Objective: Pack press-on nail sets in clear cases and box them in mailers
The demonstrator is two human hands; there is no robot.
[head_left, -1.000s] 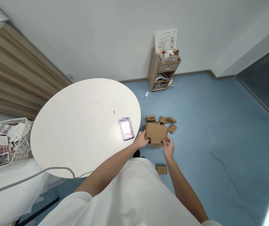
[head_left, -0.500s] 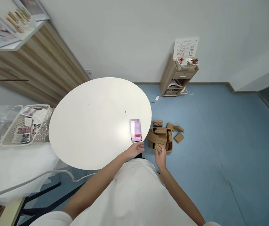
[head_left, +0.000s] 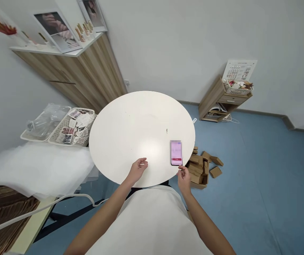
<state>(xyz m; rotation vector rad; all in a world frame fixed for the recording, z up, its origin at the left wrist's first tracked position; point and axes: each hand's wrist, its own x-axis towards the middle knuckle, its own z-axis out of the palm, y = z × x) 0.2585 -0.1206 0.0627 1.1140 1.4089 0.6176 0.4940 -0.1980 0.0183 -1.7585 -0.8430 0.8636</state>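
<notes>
My left hand point(head_left: 138, 170) hovers over the near edge of the round white table point(head_left: 120, 131), fingers loosely bent and apart, with nothing in it. A phone point(head_left: 176, 152) with a lit pinkish screen and a red bar lies on the table's right part, its upper screen blurred out. Just below the phone's lower right corner is my right hand point(head_left: 184, 179), its fingers curled with a gap between thumb and forefinger. No object shows in it; whether it touches the phone I cannot tell. A tiny dark item point(head_left: 167, 131) lies above the phone.
On the blue floor at right stands an open carton point(head_left: 200, 180) of small brown boxes, with loose boxes point(head_left: 215, 172) beside it. White baskets point(head_left: 88, 132) and white wrapping sheet point(head_left: 43, 163) are at left. Behind stand a wooden cabinet point(head_left: 96, 67) and small shelf unit point(head_left: 212, 97).
The view has swung left, so everything sits further right. My left hand has moved left, away from the phone, over the table; my right hand has moved from near the carton to the phone's corner.
</notes>
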